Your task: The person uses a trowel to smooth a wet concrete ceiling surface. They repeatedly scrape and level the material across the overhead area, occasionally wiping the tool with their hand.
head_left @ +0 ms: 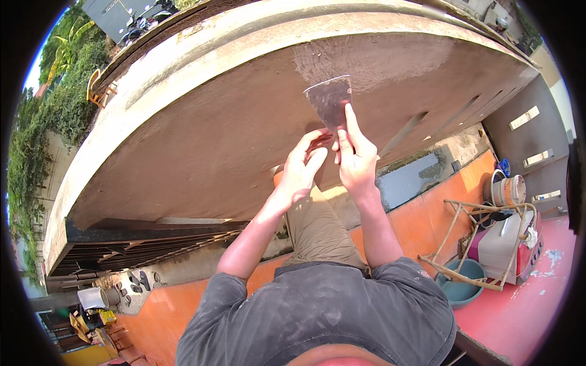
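Observation:
A broad scraper (330, 104) with a flat, flared metal blade points away from me, in front of a brown plastered wall face (201, 122). My right hand (357, 157) is closed round its handle, and the index finger lies stretched along the blade's right edge. The handle itself is mostly hidden by the fingers. Close beside it on the left, my left hand (299, 168) has loosely bent fingers with the thumb apart. Its fingertips reach the base of the blade; whether they touch it I cannot tell. Nothing shows in that palm. Damp-looking plaster (366, 61) shows beyond the blade.
A pale curved ledge (201, 64) runs along the wall's top. Below are an orange tiled floor (403, 213) and a dark water-filled basin (412, 177). At right stand a wooden frame (436, 265), a teal tub (461, 293) and a bucket (508, 190). A chair (97, 90) stands far left.

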The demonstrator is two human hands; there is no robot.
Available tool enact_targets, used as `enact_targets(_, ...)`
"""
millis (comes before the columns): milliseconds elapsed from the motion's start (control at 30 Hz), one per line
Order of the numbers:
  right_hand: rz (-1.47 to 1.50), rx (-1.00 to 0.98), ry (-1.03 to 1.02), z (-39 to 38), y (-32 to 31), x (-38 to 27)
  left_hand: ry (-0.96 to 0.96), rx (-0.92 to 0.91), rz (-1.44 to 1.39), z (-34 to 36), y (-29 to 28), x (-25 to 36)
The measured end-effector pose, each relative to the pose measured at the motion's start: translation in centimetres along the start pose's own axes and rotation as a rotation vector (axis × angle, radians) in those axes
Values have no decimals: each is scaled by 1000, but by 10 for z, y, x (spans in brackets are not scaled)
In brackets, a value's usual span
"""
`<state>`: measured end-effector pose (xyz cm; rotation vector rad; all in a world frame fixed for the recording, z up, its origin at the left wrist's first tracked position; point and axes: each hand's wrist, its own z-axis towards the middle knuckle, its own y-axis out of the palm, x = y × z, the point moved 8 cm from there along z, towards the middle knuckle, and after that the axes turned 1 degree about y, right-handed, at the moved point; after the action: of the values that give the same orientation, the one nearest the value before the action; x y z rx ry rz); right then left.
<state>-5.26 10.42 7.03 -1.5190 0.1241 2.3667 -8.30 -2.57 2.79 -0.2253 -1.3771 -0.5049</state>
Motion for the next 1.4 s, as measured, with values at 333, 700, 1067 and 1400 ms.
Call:
enact_targets(333, -204, -61, -177, 31, 22, -40, -29, -87, -185, 19, 7, -14)
enact_targets(700, -97, -116, -149, 38, 37, -60, 82, -55, -112, 3, -2, 2)
enact_targets(1067, -106, -128, -95, 27, 41, -50, 82, -7, -169, -19, -19, 0)
enact_targets(1400, -70, -179, -111, -5, 55, -33, 185, -13, -117, 4, -14, 47)
